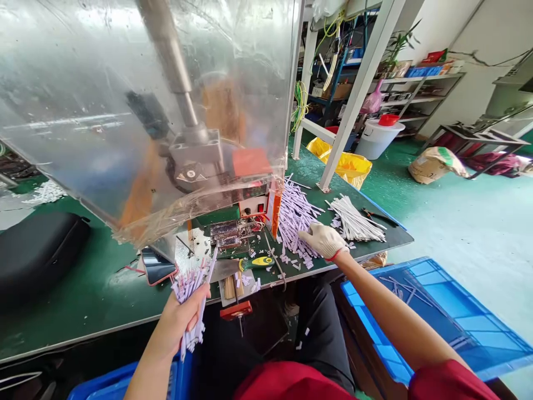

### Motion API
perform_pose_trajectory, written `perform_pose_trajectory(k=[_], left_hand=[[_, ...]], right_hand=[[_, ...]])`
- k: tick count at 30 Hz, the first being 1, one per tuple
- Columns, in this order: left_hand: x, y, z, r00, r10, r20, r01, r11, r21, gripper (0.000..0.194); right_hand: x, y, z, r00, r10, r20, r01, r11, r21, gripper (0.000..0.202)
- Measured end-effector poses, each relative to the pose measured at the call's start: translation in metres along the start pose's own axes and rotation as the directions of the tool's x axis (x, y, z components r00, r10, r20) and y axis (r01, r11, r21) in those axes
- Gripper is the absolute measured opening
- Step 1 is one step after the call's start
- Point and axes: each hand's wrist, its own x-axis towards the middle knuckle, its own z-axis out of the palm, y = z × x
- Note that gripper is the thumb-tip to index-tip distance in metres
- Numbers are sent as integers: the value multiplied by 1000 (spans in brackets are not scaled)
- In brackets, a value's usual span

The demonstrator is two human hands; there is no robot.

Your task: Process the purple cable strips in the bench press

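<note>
A bundle of thin purple-white strips (192,333) is wrapped in the fingers of my left hand (185,316), near the front edge of the green table. On my right hand (327,241) is a white glove with a red cuff. Its fingertips touch the near part of a large pile of purple strips (293,214), and whether they grip any strip is too small to tell. Right of that pile lies a heap of white strips (358,219). A scraper with a yellow-green handle (261,261) rests between my hands.
A machine behind a clear plastic cover (233,100) stands ahead, its metal fixture (227,236) below. A phone (158,265) lies at left, pliers (378,216) at right. Blue crates (441,316) sit below the table at right and lower left. A red clamp (236,311) hangs at the edge.
</note>
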Motion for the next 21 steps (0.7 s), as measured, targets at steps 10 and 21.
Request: perform_pose_trajectory(k=[10, 21], left_hand=[[-10, -24, 0, 998, -59, 2, 59, 997, -57, 45], [-5, -32, -11, 997, -71, 3, 70, 982, -177, 43]], right_hand=[[19, 6, 0, 999, 45, -8, -45, 999, -30, 29], [-69, -80, -29, 902, -333, 273, -93, 470, 878, 32]])
